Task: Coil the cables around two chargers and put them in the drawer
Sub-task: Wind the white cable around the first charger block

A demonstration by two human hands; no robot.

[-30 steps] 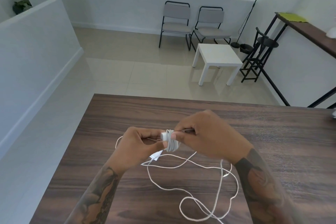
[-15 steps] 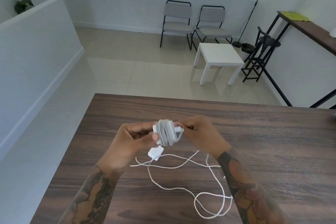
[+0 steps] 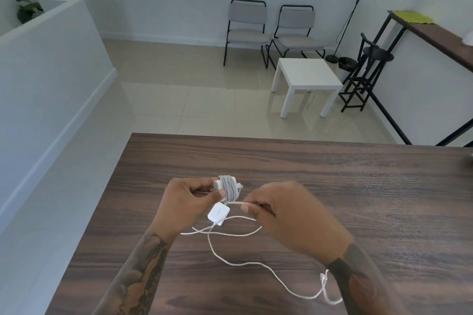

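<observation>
My left hand (image 3: 190, 195) grips a white charger (image 3: 228, 187) with several turns of white cable wound round it, held above the dark wooden table (image 3: 332, 186). My right hand (image 3: 286, 215) pinches the free end of that cable (image 3: 236, 203) just right of the charger. A second white charger (image 3: 218, 213) lies flat on the table below the first. Its loose cable (image 3: 256, 263) trails in loops toward the front right. No drawer is in view.
The table's left edge (image 3: 102, 212) and far edge (image 3: 281, 137) drop to a tiled floor. Beyond stand a white side table (image 3: 307, 77), two grey chairs (image 3: 271, 25), a black stool (image 3: 371, 64) and a high bench (image 3: 435, 30) at the right wall.
My right hand has come away from the wound charger, down and to the right, drawing the cable end taut. The loose cable on the table lies in fewer loops.
</observation>
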